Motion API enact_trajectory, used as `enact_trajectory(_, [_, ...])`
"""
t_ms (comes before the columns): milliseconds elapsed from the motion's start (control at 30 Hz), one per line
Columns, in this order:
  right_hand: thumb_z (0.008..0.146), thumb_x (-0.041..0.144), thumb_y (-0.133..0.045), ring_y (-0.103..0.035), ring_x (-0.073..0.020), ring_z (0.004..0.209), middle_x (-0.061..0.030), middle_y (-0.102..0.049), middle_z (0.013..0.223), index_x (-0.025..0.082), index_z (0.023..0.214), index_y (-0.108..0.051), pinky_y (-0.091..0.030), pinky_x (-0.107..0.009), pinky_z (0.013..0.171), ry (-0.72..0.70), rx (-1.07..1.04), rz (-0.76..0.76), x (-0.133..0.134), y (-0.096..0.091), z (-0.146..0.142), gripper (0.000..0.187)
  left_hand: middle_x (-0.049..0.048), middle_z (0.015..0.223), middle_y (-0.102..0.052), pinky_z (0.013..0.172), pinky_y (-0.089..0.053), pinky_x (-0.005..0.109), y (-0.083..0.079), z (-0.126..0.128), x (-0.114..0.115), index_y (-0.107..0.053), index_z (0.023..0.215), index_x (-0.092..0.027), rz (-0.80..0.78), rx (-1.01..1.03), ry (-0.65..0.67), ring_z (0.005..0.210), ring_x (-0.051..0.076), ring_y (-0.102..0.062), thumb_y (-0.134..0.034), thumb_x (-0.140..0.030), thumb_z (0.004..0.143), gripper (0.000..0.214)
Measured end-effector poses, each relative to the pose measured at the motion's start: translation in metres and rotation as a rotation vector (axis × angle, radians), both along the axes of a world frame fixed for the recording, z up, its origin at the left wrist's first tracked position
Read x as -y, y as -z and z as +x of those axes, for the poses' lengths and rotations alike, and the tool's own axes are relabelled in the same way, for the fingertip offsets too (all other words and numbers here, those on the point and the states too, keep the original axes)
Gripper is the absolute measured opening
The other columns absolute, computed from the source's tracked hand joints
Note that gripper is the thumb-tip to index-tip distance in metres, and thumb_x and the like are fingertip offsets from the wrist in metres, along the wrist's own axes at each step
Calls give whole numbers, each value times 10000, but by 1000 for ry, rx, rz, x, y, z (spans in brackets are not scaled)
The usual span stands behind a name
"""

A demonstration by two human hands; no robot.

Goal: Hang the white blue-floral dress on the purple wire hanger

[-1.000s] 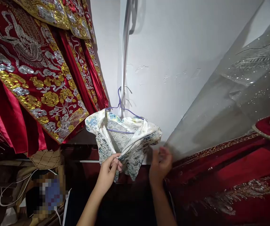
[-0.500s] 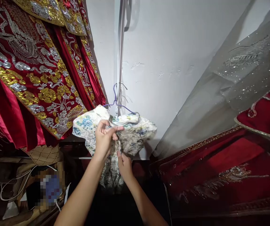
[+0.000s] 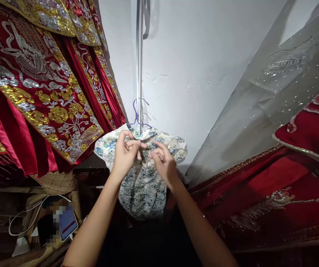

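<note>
A short-sleeved shirt (image 3: 142,189) in white with a blue and yellow floral print hangs with its front toward me. Its purple wire hanger (image 3: 135,111) is in front of a narrow metal pole (image 3: 139,55). My left hand (image 3: 126,152) is closed in a pinch at the shirt's front, just below the collar. To its right, my right hand (image 3: 163,161) is over the chest of the shirt, index finger stretched out and the others loosely bent. Nothing shows in its fingers. Whether its fingertips touch the cloth is unclear.
Red garments with gold and silver embroidery (image 3: 56,111) hang on the left. A sheer glittering fabric (image 3: 245,111) and a dark red beaded garment (image 3: 273,181) are on the right. A phone (image 3: 68,224) with a white cable (image 3: 15,233) lies at the lower left. Behind is a white wall (image 3: 187,52).
My right hand has let go of the shirt's lower front and moved up and right. The shirt front now hangs flatter and wider. My left hand stays near the collar.
</note>
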State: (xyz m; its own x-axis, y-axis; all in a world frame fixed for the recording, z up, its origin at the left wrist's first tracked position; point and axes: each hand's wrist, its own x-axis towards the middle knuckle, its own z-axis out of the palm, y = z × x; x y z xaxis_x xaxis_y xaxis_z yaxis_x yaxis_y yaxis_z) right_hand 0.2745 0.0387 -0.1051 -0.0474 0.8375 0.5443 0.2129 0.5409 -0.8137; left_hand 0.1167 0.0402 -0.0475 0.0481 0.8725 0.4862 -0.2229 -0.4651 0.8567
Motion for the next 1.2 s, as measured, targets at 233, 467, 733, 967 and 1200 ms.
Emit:
enact_trajectory(233, [941,286,-497,-517,-152,636,-1,-629,722,218,860,-655,-344,-266,628,20,500,228,-34,-62,-6,190,-37,750,-689,411,-439,171,9,-3,-6,-367,1000,-255,-16,-110,-62,382,72,-552,-619,-298,868,287])
enact_trajectory(467, [968,345,-474,-486,-133,589,18,-551,691,210,873,-601,-355,-252,559,52,99,219,-33,-71,-6,208,-25,702,-679,437,-484,236,61,-2,-11,-341,1409,-281,-133,-223,-65,410,118,-578,-568,-193,826,631])
enact_trajectory(733, [843,427,-649,-521,-151,639,16,-491,671,232,756,-559,-473,-301,699,54,-650,42,-26,-54,95,231,76,970,-658,831,-491,381,83,-22,-8,-254,1520,-220,-16,-590,-473,890,249,-641,-634,-438,861,791])
enact_trajectory(967, [788,279,-608,-613,-181,733,21,-579,699,249,698,-514,-547,-360,787,53,-1050,-233,-5,42,89,134,146,1375,-474,1066,-304,491,45,-20,-82,-459,1350,-235,102,-668,-846,1302,344,-388,-657,-439,816,605])
enact_trajectory(1200, [815,126,-551,-617,-132,672,39,-566,665,242,741,-588,-563,-317,816,-6,-1335,-356,9,97,71,143,36,869,-676,783,-425,296,33,-76,-87,-681,921,-199,111,-573,-739,865,221,-586,-455,-332,908,263])
